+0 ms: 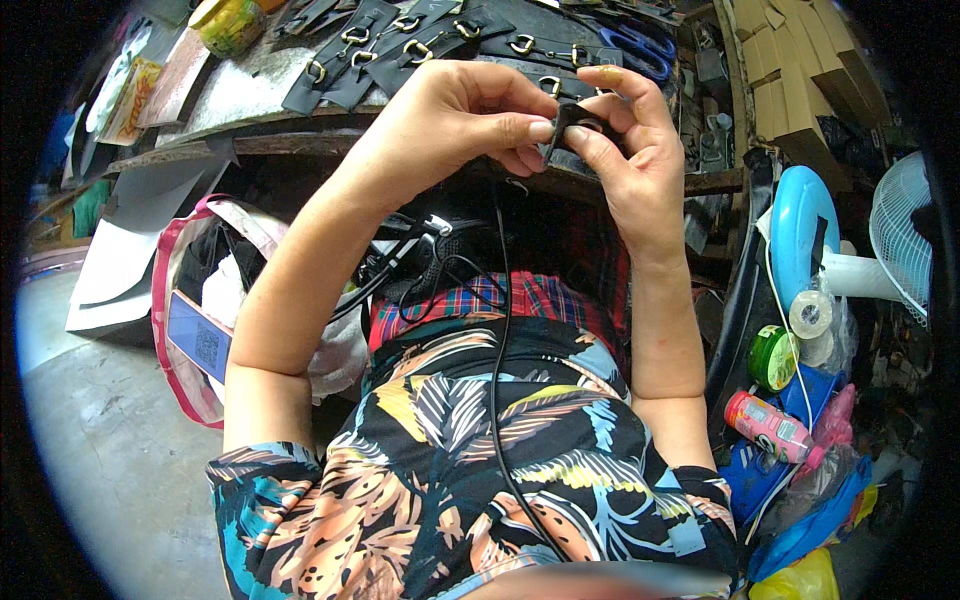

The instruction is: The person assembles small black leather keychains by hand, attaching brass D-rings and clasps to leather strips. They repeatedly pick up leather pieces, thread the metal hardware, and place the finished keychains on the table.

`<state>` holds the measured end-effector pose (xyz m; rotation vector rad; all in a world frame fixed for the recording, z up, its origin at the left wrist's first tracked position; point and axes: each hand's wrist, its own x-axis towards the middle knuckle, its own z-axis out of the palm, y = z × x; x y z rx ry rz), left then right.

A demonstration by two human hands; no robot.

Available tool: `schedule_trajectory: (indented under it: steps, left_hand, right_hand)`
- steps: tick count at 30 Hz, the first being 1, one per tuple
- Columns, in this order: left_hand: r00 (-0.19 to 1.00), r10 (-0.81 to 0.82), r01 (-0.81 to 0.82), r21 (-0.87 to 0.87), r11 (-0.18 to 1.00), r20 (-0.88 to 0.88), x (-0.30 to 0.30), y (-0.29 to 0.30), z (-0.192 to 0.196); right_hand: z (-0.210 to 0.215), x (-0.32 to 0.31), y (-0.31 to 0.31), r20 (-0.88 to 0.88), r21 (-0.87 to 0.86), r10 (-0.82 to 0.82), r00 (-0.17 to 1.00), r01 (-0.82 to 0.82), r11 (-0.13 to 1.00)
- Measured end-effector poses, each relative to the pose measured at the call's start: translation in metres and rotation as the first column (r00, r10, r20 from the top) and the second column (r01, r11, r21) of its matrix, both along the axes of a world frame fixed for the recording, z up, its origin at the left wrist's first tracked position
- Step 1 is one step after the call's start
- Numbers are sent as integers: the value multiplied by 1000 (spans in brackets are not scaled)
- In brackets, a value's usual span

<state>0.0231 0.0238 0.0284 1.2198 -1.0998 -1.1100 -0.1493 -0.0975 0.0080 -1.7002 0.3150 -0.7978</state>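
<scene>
Both my hands meet over the near edge of a worn workbench point(250, 95). My left hand point(455, 115) pinches one end of a small black strap piece point(572, 125) between thumb and fingers. My right hand point(625, 150) grips the same piece from the right, fingers curled round it, the index finger raised. On the bench just beyond lie several black straps with brass rings point(400, 45) in a row. Blue-handled scissors point(640, 45) rest behind my right hand.
A pink-edged bag point(190, 300) with a phone stands at the left on the concrete floor. At right are cardboard boxes point(790, 70), a white fan point(900, 240), tape rolls point(810, 315), a pink bottle point(768, 425) and plastic bags. A black cable point(497, 330) hangs down my front.
</scene>
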Motion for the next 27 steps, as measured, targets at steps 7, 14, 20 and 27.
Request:
schedule_trajectory:
  steps: [7,14,20,27]
  left_hand:
    - [993,73,-64,99,993,-89,0,-1,-1]
    - [966,102,-66,156,986,-237,15,-3,-8]
    - [962,123,-72,209,975,-244,17,-2,-13]
    - [970,183,-145,226,963,-158,20,-1,-16]
  right_hand:
    - [8,-7,0,-143,-193,-57,988,29,981]
    - [13,-37,-30,-234,-15,6,972,-10,1000]
    - [3,-46,-35,49,533,0,999,-26,845]
    - [7,-41,-27,69,472,-16,998,-19,881]
